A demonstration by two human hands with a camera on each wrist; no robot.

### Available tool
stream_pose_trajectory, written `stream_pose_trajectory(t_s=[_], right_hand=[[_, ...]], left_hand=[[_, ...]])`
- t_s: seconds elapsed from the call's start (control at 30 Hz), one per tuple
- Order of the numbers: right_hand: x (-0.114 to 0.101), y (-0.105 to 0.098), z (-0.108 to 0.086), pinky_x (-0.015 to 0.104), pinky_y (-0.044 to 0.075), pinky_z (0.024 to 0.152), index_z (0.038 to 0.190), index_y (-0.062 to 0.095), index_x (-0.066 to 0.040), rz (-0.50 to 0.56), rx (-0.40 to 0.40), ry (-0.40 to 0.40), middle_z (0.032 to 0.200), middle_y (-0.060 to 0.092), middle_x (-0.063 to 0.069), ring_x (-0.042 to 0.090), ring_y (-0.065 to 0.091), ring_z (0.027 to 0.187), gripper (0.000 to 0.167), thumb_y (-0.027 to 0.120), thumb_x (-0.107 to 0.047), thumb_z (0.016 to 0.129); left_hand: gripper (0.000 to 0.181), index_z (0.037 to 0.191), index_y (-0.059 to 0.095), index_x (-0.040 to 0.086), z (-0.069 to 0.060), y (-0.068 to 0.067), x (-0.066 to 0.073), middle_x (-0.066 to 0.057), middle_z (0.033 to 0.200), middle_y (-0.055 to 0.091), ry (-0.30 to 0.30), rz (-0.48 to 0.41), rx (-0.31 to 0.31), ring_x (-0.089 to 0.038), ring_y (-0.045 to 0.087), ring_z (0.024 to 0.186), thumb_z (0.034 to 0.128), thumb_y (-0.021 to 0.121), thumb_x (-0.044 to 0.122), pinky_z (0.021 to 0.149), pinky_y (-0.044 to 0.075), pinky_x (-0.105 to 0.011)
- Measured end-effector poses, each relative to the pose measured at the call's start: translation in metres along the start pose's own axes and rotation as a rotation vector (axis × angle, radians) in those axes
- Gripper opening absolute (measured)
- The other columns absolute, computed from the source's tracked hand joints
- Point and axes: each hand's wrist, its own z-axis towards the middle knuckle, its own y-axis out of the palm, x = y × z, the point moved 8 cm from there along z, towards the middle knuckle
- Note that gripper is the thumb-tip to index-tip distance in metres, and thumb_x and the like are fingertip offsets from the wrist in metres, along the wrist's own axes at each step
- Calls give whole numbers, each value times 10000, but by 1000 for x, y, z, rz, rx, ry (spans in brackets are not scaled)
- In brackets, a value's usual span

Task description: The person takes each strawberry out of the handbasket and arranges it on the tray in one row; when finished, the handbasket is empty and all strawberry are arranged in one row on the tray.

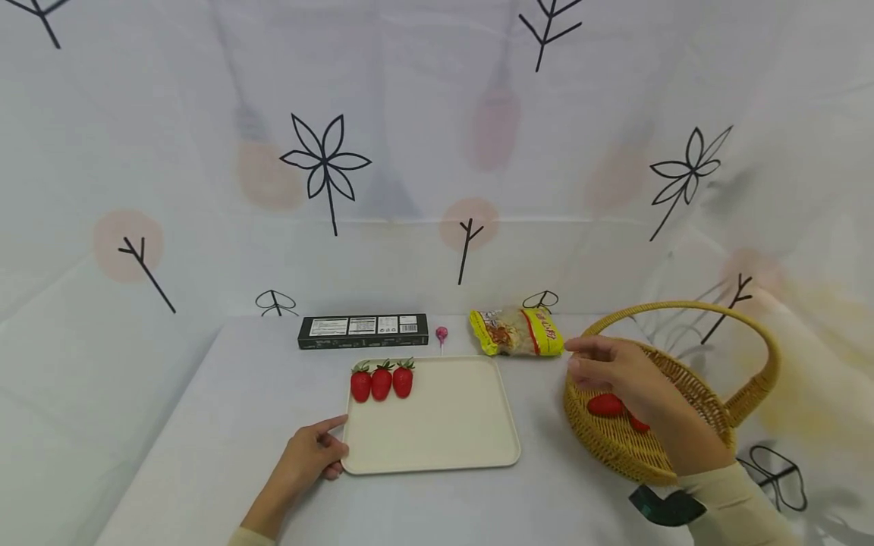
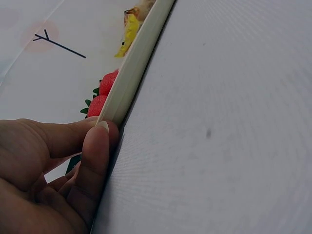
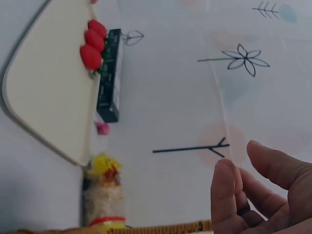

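My left hand (image 1: 310,455) touches the left edge of a cream tray (image 1: 444,425) with thumb and index finger; in the left wrist view its fingertips rest against the tray's rim (image 2: 127,92). Three red strawberries (image 1: 381,383) with green leaves lie side by side in the tray's far left corner. Over the wicker basket (image 1: 601,447) at the right hovers my right hand (image 1: 631,379), thumb and fingers apart, holding nothing. Beneath it, red fruit (image 1: 605,406) shows inside the basket, partly hidden by the hand and wrist.
Behind the tray lie a long black box (image 1: 363,332), a pink lollipop (image 1: 441,334) and a yellow-ended clear food packet (image 1: 517,332). The basket's tall arched handle (image 1: 771,356) leans to the right. A patterned white cloth (image 1: 423,152) hangs behind the table.
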Motion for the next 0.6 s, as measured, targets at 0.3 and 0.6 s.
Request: stream_pose_trajectory(t_s=[0.3,0.6], right_hand=[[13,-52,-18,259,607,844,1252,633,-73,-29,14,-20,1100,672,-99,135,704,961,286,666,-208,1003],[33,-88,-15,284,614,840,1230,638,-76,-52,-24,-14,1092,665,-71,140,695,960,229,641,-144,1012]], left_hand=[[593,1423,565,-16,-1,0,-2,-99,845,607,-18,-3,2,-159,634,600,856,739,-26,540,600,-295],[588,1422,562,-22,0,1,0,-100,848,605,4,-15,-4,-159,637,606,859,729,-38,538,599,-287]])
